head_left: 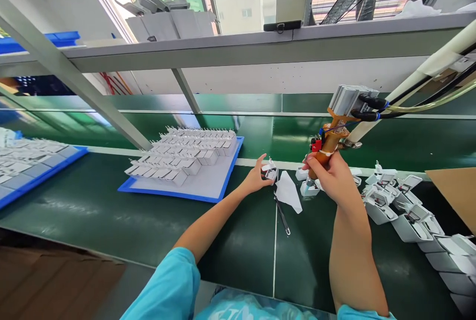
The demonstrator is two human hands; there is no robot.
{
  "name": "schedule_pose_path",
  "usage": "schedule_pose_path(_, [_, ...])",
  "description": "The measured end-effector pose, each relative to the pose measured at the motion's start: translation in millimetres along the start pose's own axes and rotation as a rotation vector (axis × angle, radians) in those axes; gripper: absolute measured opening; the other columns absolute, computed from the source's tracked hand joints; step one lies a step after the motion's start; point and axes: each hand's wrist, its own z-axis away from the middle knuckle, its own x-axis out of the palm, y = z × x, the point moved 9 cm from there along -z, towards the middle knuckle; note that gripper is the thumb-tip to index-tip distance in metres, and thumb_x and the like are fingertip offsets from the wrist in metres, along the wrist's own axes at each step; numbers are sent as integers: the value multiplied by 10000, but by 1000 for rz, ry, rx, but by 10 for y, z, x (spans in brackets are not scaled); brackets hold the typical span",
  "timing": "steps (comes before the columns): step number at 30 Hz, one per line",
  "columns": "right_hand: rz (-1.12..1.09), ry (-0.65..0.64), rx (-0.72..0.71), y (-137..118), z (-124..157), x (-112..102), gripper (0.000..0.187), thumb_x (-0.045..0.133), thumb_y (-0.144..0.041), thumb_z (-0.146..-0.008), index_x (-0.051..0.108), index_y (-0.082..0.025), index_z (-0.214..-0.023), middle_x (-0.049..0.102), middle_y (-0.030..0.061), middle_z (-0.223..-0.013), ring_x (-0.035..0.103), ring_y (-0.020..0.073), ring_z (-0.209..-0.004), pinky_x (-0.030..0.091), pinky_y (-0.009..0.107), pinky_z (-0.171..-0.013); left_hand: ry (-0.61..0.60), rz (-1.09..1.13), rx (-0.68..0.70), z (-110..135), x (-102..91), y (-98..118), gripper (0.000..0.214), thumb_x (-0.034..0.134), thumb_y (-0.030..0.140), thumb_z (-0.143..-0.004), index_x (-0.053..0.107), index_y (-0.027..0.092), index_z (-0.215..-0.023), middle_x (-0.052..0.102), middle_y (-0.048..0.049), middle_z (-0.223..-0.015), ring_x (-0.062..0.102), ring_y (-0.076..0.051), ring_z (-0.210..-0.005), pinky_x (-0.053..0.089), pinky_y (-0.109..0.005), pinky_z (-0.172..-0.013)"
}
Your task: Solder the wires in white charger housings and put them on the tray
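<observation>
My left hand point(257, 177) pinches a small white charger housing point(269, 171) on the green bench. My right hand point(332, 176) is wrapped round the orange handle of a hanging powered tool point(336, 131), its tip pointing down at another white housing point(309, 188). Black cables and a clear hose run from the tool's grey head point(349, 99) off to the right. A white paper scrap point(290, 191) and thin metal tweezers point(282, 216) lie between my hands.
A blue tray point(219, 188) with several rows of white housings sits at the left of centre; a second blue tray point(37, 173) lies far left. Several loose housings point(401, 211) are piled to the right. Brown cardboard point(455, 193) sits far right. A slanted metal frame bar point(89, 94) crosses overhead.
</observation>
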Motion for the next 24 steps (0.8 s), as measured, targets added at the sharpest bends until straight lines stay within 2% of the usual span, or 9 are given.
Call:
schedule_pose_path(4, [-37,-19,-8,-49,26,55,356,593,-518,-813,504,-209,-964,700,56,-798,648,184,-676,497,310,-575,-149,39,36,336,-43,98,1020,730,158,-693,155,232,-1533,610,-111,-1248,635,-217,-1069,451,-449,-1051])
schedule_pose_path(7, [-63,-27,-14,-96,53,106,366,613,-522,-798,503,-210,-954,691,57,-807,657,199,-723,484,305,-566,-317,62,31,711,-12,143,941,696,145,-716,210,236,-1517,562,-134,-1317,635,-219,-1086,484,-419,-1019])
schedule_pose_path(9, [-100,-37,-24,-136,70,151,357,621,-515,-797,502,-211,-944,681,50,-807,657,198,-737,482,304,-574,-385,32,60,934,10,188,889,676,134,-730,255,252,-1504,502,-146,-1391,626,-228,-1109,505,-409,-995])
schedule_pose_path(11, [-144,-36,-28,-172,83,197,337,626,-495,-798,504,-213,-934,664,30,-774,646,185,-717,475,297,-569,-350,-24,110,1088,-6,235,848,659,131,-753,273,272,-1495,433,-145,-1459,583,-241,-1187,508,-405,-1001])
schedule_pose_path(14, [-263,3,-19,-200,92,265,307,648,-437,-774,502,-219,-933,626,-10,-727,610,150,-643,454,276,-534,-218,-174,170,1209,-14,264,703,673,197,-800,376,266,-1434,373,-145,-1513,460,-282,-1338,474,-431,-1053])
schedule_pose_path(17, [-445,43,-33,-218,105,366,272,661,-358,-744,492,-228,-912,588,-49,-725,561,100,-567,465,263,-543,-128,-336,147,1211,51,205,571,730,314,-800,507,230,-1318,456,-154,-1459,445,-310,-1353,420,-476,-1103])
schedule_pose_path(19, [-546,59,-80,-250,135,439,246,659,-315,-735,485,-231,-887,571,-64,-724,526,76,-531,465,255,-546,-104,-395,113,1164,110,170,488,741,351,-792,569,211,-1227,581,-143,-1320,529,-304,-1257,454,-466,-1058])
schedule_pose_path(21, [-590,71,-137,-294,188,497,228,662,-301,-743,483,-232,-866,560,-70,-716,500,66,-515,450,244,-530,-108,-420,72,1108,166,171,354,713,376,-809,614,194,-1096,674,-110,-1116,626,-277,-1069,522,-414,-929])
schedule_pose_path(24, [-545,101,-187,-362,292,544,264,719,-322,-736,494,-230,-841,555,-66,-696,503,72,-536,456,238,-531,-115,-375,16,1046,194,272,254,656,401,-840,607,187,-967,687,-36,-853,651,-199,-751,526,-300,-693])
